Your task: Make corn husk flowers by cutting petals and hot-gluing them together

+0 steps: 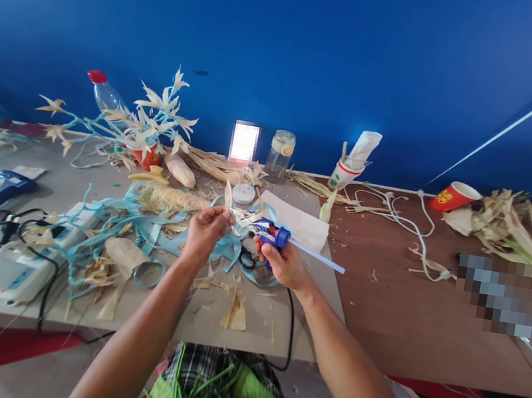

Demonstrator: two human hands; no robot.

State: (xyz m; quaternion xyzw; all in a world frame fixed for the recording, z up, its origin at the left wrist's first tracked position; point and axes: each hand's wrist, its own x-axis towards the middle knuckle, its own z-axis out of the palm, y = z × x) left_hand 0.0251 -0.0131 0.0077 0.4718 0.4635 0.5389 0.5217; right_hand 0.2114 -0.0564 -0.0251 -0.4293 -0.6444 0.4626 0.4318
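My left hand (207, 231) pinches a strip of pale corn husk (228, 196) between thumb and fingers. Wrapped around a blue hot glue gun (274, 234) is my right hand (284, 266), with a long glue stick (320, 256) poking out of its back toward the right. The gun's front end points left at the husk pieces by my left fingers; whether the tip touches them cannot be made out. A black cord (291, 331) runs down from the gun. Light blue strips (136, 222) and husk scraps (235, 308) lie around both hands.
At the back stand a husk flower arrangement (155, 115), a clear jar (280, 156) and a paper cup (347, 173). Another glue gun (5, 190) and a power strip (34, 256) with cords lie left. Right are a red cup (454, 198), dried husks (514, 228) and a blurred-out device (503, 297).
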